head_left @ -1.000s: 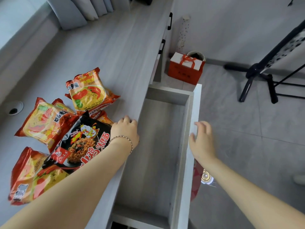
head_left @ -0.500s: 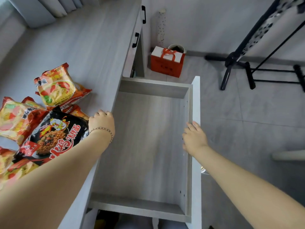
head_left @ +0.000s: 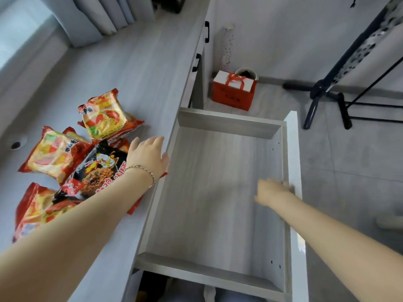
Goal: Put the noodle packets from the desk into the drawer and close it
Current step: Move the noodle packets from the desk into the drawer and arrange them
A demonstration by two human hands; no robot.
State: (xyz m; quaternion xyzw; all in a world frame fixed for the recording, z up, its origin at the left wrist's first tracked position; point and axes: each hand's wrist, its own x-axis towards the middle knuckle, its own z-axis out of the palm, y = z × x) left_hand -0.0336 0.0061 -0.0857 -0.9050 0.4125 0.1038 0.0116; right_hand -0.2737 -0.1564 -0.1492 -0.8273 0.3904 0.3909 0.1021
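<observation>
Several noodle packets lie in a loose pile on the grey desk [head_left: 135, 68]: a black one [head_left: 100, 171] in the middle, a yellow-red one [head_left: 104, 115] behind it, another [head_left: 54, 153] to the left. My left hand [head_left: 148, 155] hovers over the black packet's right edge, fingers spread, holding nothing. The drawer [head_left: 218, 192] is pulled fully out and empty. My right hand [head_left: 272, 189] rests on the inner side of the drawer's white front panel [head_left: 293, 149], fingers curled on its top edge.
An orange gift bag [head_left: 234, 90] and a small bin [head_left: 245, 73] stand on the floor beyond the drawer. A black stand [head_left: 322, 92] with legs spreads across the floor at right. More drawers with black handles [head_left: 197, 62] line the desk front. Curtains [head_left: 104, 16] hang at the back.
My left hand has lifted and spread its fingers above the black packet. My right hand has slid toward the drawer's front panel. The drawer stays fully open.
</observation>
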